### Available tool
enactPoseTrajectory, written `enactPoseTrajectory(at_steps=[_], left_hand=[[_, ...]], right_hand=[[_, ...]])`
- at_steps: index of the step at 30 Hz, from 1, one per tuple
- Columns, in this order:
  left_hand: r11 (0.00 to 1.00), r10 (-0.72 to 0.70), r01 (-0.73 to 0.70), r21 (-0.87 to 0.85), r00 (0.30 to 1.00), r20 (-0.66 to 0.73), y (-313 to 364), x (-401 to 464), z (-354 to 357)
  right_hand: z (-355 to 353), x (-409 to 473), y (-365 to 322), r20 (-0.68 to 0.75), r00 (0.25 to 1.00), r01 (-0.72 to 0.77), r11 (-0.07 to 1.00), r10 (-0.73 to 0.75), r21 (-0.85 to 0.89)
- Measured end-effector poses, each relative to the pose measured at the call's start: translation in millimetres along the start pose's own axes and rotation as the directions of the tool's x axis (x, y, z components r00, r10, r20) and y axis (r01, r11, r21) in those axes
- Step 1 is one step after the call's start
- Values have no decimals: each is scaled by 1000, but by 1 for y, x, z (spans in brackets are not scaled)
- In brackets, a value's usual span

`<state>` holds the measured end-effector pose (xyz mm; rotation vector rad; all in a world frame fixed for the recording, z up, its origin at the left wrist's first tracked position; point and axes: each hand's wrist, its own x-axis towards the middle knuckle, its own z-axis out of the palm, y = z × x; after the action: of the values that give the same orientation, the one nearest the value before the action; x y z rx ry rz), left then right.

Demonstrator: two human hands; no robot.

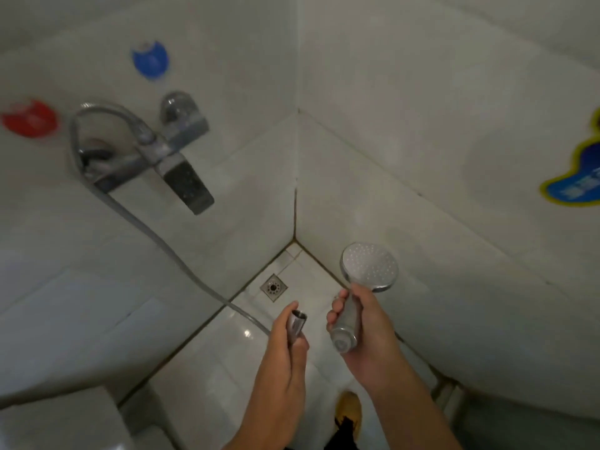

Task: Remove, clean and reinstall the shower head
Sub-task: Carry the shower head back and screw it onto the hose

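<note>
**Shower head off the hose, one part in each hand**

The shower head (369,267) is in the right hand (363,329), low in the view at about 5 o'clock from centre. The fingers are curled round its chrome handle, with the round spray face tilted up toward the camera at 12 o'clock from the fist. The threaded bottom end of the handle pokes out below the fingers and is joined to nothing.

At 9 o'clock from that hand, just beside it but not touching, the left hand (289,336) grips the hose nut (298,320) between thumb and fingers, its open mouth pointing up. The two hands are apart, with a strip of floor showing between them.

The hose (162,241) runs from the left hand toward 10 o'clock, along the left wall, then loops up and over into the tap (152,157), a chrome mixer fixed to that wall with a flat lever (188,186) hanging down at 5 o'clock.

Above the tap, a blue sticker (150,60) sits at 12 o'clock and a red sticker (30,118) at 9 o'clock. On the right wall, at the frame's 3 o'clock edge, is a blue label (574,177) with a yellow border; its writing is too blurred to read.

At 12 o'clock from the left hand, a square drain (273,287) lies in the white tiled floor (227,358), near the corner. At 6 o'clock, between the forearms, a yellow shoe (349,409) stands on the floor.
</note>
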<state>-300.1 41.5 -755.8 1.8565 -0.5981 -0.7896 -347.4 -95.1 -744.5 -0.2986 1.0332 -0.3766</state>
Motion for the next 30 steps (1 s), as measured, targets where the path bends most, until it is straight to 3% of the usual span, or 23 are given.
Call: enactPoseTrajectory(at_steps=[9,15,19,26,30], left_hand=[[990,95,-108,-93,987,-132,75,-29,-22],[988,154,-154,13,984,-87,101,-44,-37],[981,186,-181,63,979,-87,107,-55,-37],[994,110,-110,25,994,3,98,-53,-31],[987,158,-156,40,986,-45,99,-44,-30]], right_hand=[[26,-60,-26,40,997,73,997,-72,-20],[41,-73,-34,60,982,177,983,-179,43],[48,-76,-37,58,969,240,971,-239,-4],[60,-77,-45,49,958,283,959,-281,-26],[65,-76,-48,54,962,271,962,-269,-34]])
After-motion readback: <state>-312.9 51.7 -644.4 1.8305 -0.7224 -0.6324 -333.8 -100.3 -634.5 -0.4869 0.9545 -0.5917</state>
